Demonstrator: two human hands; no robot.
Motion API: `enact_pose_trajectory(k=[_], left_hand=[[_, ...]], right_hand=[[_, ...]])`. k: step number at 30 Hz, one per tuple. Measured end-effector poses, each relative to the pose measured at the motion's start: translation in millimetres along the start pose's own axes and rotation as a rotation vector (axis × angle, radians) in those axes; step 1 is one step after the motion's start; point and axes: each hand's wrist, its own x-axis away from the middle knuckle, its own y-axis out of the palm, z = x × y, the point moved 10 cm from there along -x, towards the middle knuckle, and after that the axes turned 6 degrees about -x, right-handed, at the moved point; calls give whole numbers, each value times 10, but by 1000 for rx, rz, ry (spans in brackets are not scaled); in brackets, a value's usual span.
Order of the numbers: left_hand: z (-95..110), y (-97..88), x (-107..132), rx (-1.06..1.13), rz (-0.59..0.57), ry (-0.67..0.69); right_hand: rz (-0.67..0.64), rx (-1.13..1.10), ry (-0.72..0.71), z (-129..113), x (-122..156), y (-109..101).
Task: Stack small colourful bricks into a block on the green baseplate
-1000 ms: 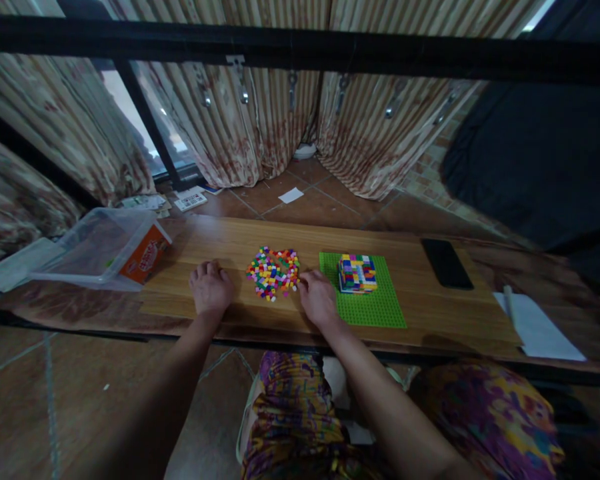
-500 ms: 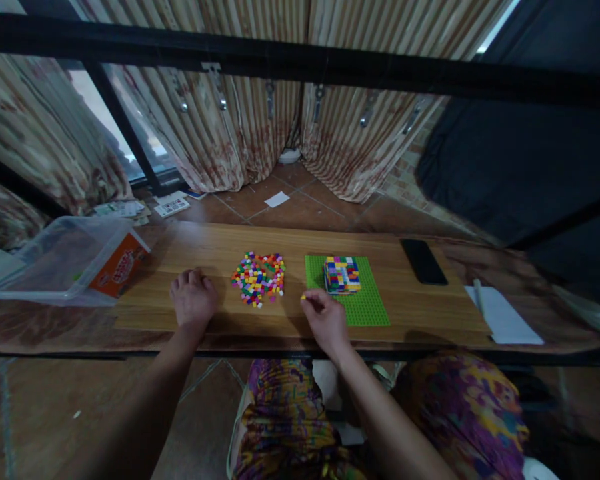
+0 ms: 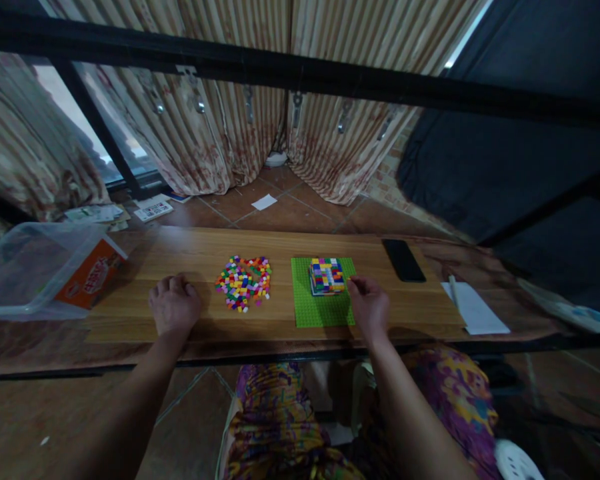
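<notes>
A heap of small coloured bricks [image 3: 243,281] lies on the wooden board [image 3: 195,250]. To its right a green baseplate [image 3: 320,308] carries a multicoloured brick block [image 3: 326,275]. My left hand [image 3: 174,304] rests on the board left of the heap, fingers curled loosely, nothing visible in it. My right hand [image 3: 369,304] sits at the baseplate's right edge, just right of the block, fingers pinched together; what they hold is too small to make out.
A clear plastic tub [image 3: 25,267] with an orange label lies tipped at the left. A black phone [image 3: 403,259] lies at the board's far right, with a white sheet [image 3: 475,312] and a pen [image 3: 453,291] beyond it. Curtains hang behind; my patterned lap is below.
My right hand took a small yellow brick from beside the heap and moved right across the baseplate to the block's right side. My left hand stayed put. The view shifted right.
</notes>
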Motion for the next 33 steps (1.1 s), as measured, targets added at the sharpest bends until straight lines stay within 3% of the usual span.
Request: enact_pose_trajectory(k=[7, 15, 22, 28, 33], left_hand=[[14, -5, 1, 23, 3, 11], [7, 24, -4, -30, -19, 12], [3, 20, 3, -11, -23, 1], [-3, 15, -3, -11, -7, 8], [0, 21, 0, 0, -16, -1]], right_hand=[[12, 37, 2, 83, -105, 134], [35, -47, 52, 163, -100, 123], [46, 20, 17, 62, -91, 101], [1, 243, -125, -121, -28, 146], [-15, 255, -152, -131, -19, 164]])
